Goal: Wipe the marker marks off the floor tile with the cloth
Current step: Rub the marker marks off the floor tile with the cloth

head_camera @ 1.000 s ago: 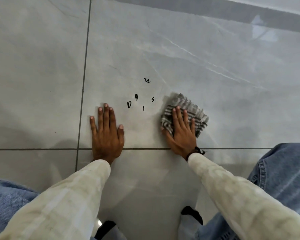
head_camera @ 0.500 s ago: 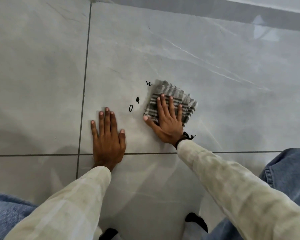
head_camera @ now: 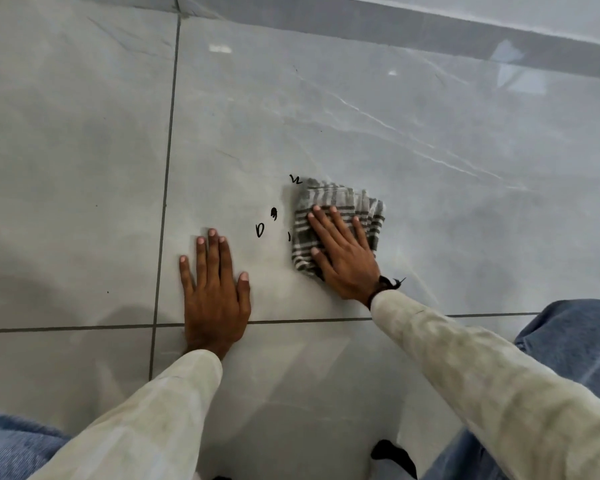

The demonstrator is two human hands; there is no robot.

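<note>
Right hand (head_camera: 343, 252) presses flat, fingers spread, on the cloth (head_camera: 336, 223); left hand (head_camera: 215, 289) braces open-palmed on the tile (head_camera: 395, 150). Marker marks (head_camera: 260, 230) sit beside the cloth, so a short stroke could miss or smear them.

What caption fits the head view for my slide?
Right hand presses a striped cloth flat beside black marker marks on a grey floor tile; left hand rests flat.

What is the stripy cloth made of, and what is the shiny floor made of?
The cloth looks like soft woven fabric, maybe cotton: it folds and bunches under the right hand, with grey and white woven stripes. The floor tile looks like glossy ceramic or stone: it mirrors light, has pale veins, and dark grout lines border it.
</note>
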